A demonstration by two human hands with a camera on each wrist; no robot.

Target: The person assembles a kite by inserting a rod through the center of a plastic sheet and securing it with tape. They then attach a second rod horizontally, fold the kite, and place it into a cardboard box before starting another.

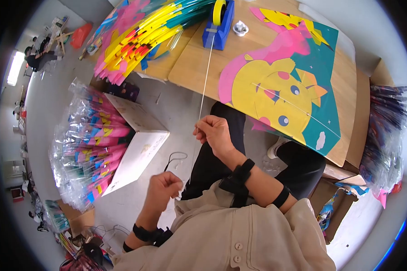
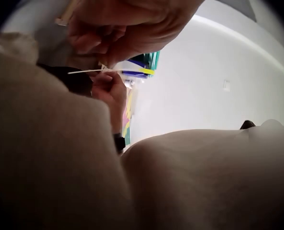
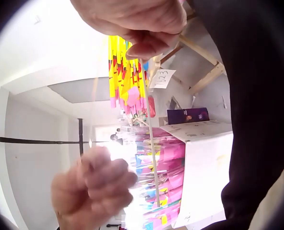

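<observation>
My right hand (image 1: 218, 134) pinches a thin white rod (image 1: 206, 77) between thumb and fingers. In the head view the rod's far end overlaps the front of a blue tape dispenser (image 1: 220, 34) with a yellow tape roll (image 1: 218, 12). Below the hand, the rod (image 3: 153, 153) runs on in front of the wrapped bundles in the right wrist view. My left hand (image 1: 163, 192) is lower and to the left, its fingers curled in near the rod's lower end; no object shows clearly in it. In the right wrist view that left hand (image 3: 95, 189) is blurred.
A yellow cartoon kite sheet (image 1: 275, 92), with a thin rod across it, lies on the wooden table (image 1: 192, 67). Yellow and pink strips (image 1: 144, 38) pile at the table's left. Plastic-wrapped bundles (image 1: 95, 144) stand by a white board (image 1: 138, 156); more bundles (image 1: 386, 135) hang right.
</observation>
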